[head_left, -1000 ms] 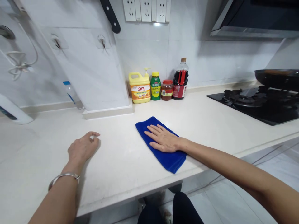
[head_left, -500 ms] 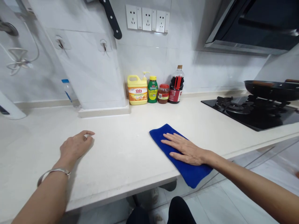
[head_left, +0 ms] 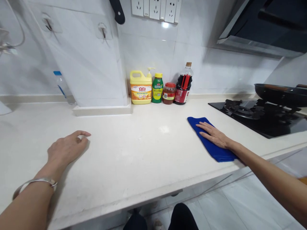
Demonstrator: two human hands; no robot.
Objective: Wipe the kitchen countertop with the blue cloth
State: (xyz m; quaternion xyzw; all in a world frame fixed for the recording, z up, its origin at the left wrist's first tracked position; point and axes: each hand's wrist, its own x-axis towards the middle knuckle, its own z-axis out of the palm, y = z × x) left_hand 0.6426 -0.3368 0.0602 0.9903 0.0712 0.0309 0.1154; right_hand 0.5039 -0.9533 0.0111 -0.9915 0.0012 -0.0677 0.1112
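Note:
Flat on a folded blue cloth (head_left: pixel 217 154) lies my right hand (head_left: pixel 214 135), its fingers stretched out and pressing the cloth to the white countertop (head_left: pixel 144 153). The cloth sits right of the middle, reaching toward the counter's front edge. At the left, my left hand (head_left: pixel 67 148) rests on the countertop with loosely bent fingers. A gap shows between its thumb and index finger, and nothing is seen in it; the other fingers are partly hidden. A silver bangle (head_left: pixel 35 182) circles the left wrist.
Along the wall stand a yellow detergent jug (head_left: pixel 140 88), a green bottle (head_left: pixel 157 88), a red-lidded jar (head_left: pixel 169 93) and a dark sauce bottle (head_left: pixel 183 84). A gas stove (head_left: pixel 261 118) with a wok (head_left: pixel 280 95) is right. A clear bottle (head_left: pixel 64 89) stands left.
My right hand and the blue cloth have moved right and farther back, toward the stove. The cloth no longer hangs over the front edge. My left hand appears slightly farther left as the view shifts.

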